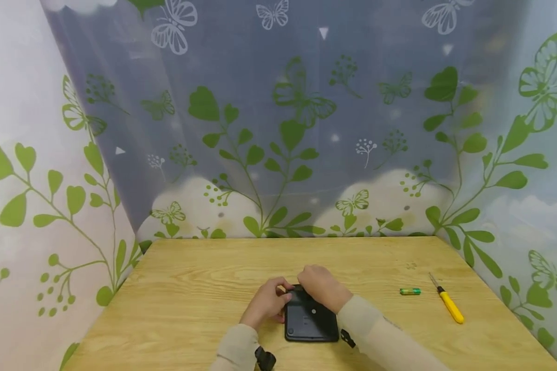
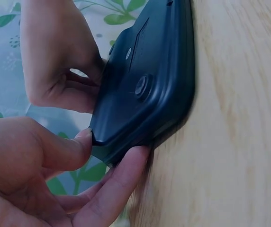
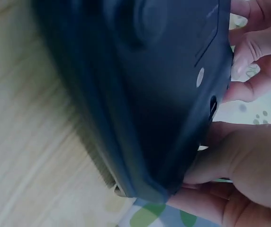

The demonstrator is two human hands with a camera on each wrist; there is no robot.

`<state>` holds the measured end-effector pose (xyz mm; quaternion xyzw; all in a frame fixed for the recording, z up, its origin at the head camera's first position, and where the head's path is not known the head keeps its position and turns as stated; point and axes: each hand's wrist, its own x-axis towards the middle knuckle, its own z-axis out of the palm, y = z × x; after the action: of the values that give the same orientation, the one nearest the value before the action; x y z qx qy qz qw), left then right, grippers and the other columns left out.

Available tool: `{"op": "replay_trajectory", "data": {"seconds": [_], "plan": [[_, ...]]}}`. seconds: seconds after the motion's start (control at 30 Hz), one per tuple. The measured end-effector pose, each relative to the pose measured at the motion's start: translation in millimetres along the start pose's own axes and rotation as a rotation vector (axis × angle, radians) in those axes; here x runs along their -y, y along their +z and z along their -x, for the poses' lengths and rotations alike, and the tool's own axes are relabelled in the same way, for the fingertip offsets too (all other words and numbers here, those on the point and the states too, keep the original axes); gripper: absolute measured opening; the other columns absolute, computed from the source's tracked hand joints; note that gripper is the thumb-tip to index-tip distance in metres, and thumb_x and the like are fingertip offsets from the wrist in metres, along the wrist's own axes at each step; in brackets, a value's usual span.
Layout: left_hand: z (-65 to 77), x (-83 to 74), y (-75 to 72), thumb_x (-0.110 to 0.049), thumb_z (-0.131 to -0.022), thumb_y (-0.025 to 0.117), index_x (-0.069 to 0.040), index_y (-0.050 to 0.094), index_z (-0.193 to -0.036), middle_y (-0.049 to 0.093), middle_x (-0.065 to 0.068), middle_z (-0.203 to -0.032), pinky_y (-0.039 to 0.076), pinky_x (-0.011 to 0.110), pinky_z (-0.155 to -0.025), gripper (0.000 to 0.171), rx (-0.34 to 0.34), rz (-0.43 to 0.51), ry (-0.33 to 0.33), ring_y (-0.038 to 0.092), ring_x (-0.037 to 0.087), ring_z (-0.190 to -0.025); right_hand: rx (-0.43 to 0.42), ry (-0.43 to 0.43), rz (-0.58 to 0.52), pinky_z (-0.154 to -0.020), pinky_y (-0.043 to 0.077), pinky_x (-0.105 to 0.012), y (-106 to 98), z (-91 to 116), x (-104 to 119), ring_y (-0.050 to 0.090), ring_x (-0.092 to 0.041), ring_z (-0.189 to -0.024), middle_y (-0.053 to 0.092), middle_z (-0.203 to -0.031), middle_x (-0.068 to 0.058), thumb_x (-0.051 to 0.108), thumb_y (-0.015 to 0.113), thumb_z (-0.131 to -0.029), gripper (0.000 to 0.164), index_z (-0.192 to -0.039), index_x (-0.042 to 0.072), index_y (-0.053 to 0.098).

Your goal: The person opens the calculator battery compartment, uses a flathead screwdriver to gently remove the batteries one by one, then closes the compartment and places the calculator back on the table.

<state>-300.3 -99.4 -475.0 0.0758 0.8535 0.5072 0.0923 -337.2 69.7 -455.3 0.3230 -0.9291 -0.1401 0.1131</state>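
Observation:
A flat black device (image 1: pixel 308 322) with rounded corners lies on the wooden table, its underside up. Round feet, a small pale dot and a rectangular outline show on that face; what kind of device it is I cannot tell. At its far left corner, my left hand (image 1: pixel 269 301) pinches the edge between thumb and fingers, as the left hand (image 2: pixel 45 161) also does in the left wrist view. My right hand (image 1: pixel 324 286) grips the far edge with curled fingers. Seen from the right wrist, the right hand (image 3: pixel 249 170) has thumb and fingers at the device's rim (image 3: pixel 149 189).
Right of the device, a green battery (image 1: pixel 410 291) lies on the table (image 1: pixel 190 288). Beyond it is a screwdriver (image 1: pixel 451 306) with a yellow and black handle, its tip pointing away. A curtain with leaves and butterflies (image 1: pixel 278 154) hangs behind the table's far edge.

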Motion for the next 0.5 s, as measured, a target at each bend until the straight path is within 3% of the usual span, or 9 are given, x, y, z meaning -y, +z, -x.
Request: {"op": "replay_trajectory", "data": {"seconds": [0.27,0.4,0.5], "plan": [[-3.1,-3.6,0.6,-0.006,-0.101,0.064,-0.008,0.068,-0.115,0.066,0.013,-0.096,0.060,0.033,-0.047,0.015,-0.011,0.002,-0.010,0.062,0.021,-0.059,-0.012,-0.003,-0.049,-0.057,0.057,-0.027,-6,0,-9,0.066,-0.018,-0.066,0.067,-0.070,-0.006,0.004,0.072,-0.095,0.024,-0.071,0.011,0.070],[-2.6,-1.6,2.9,-0.004,-0.100,0.064,-0.006,0.067,-0.114,0.066,0.013,-0.094,0.060,0.033,-0.046,0.014,-0.006,-0.001,-0.004,0.062,0.020,-0.057,0.023,-0.001,-0.168,-0.052,0.048,-0.026,-5,1,-14,0.059,-0.013,-0.060,0.063,-0.064,-0.002,0.001,0.073,-0.092,0.031,-0.064,0.012,0.065],[-2.5,0.2,4.2,-0.004,-0.100,0.064,-0.006,0.068,-0.114,0.066,0.013,-0.095,0.060,0.033,-0.046,0.015,-0.004,-0.003,0.001,0.062,0.020,-0.059,0.069,0.021,-0.252,-0.056,0.049,-0.027,-5,3,-19,0.058,-0.013,-0.063,0.065,-0.067,-0.001,-0.002,0.076,-0.089,0.028,-0.066,0.012,0.068]]}}
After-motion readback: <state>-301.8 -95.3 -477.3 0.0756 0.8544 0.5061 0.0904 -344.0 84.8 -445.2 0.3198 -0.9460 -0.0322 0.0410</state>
